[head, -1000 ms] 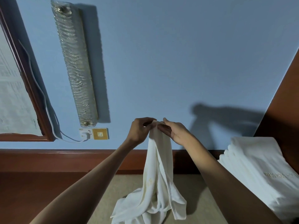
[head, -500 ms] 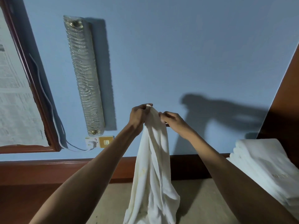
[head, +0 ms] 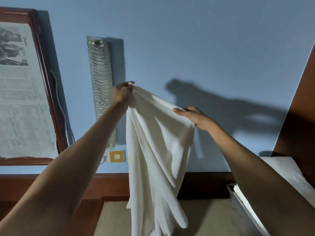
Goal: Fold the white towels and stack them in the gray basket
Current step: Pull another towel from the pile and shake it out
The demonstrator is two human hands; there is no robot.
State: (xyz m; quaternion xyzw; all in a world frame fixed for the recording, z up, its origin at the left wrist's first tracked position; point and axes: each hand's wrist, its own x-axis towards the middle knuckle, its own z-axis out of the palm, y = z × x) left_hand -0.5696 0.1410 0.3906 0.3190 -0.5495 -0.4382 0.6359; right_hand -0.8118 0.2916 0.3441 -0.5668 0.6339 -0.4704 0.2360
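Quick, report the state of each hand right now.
Left hand: closed, gripping the towel at its top corner.
Right hand: holding the towel's top edge between thumb and fingers.

The towel [head: 158, 142] was plain white, the wall [head: 204, 48] pale blue. The lamp [head: 100, 86] bore a rippled pattern. The picture frame [head: 46, 74] was reddish brown, the switch plate [head: 116, 156] gold.
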